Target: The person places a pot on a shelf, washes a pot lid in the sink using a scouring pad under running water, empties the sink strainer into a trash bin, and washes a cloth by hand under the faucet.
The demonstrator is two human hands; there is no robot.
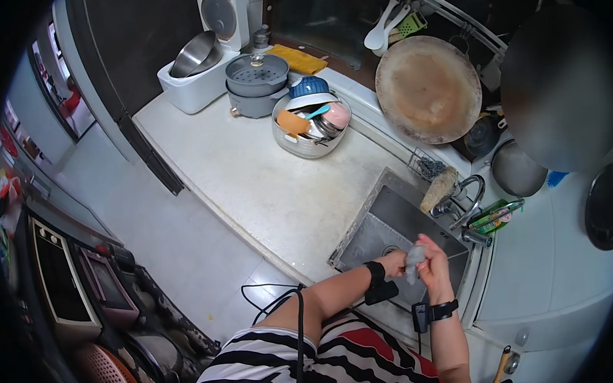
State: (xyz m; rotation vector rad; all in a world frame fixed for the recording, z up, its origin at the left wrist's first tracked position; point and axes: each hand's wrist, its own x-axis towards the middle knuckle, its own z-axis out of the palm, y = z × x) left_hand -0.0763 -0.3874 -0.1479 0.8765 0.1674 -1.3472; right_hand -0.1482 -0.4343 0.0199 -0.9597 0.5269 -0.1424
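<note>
Over the sink (367, 240), my left hand (394, 263) and my right hand (433, 261) are held close together. Between them is a crumpled light-grey cloth (415, 261), thin and wet-looking, its lower end hanging down. The fingers of my right hand are bent against its right side. My left hand is closed at its left side, with the fingertips partly hidden. Past my right hand stands the curved faucet (476, 201), and a tan loofah-like scrubber (440, 189) rests at the sink's back edge.
A pot of dishes (298, 146) stands on the counter (251, 183), near a grey steamer pot (258, 91) and a white rice cooker (189, 94) holding a metal bowl. Behind the faucet are a green bottle (493, 216) and hanging pans (428, 87). Black cables (299, 329) run beside my left arm.
</note>
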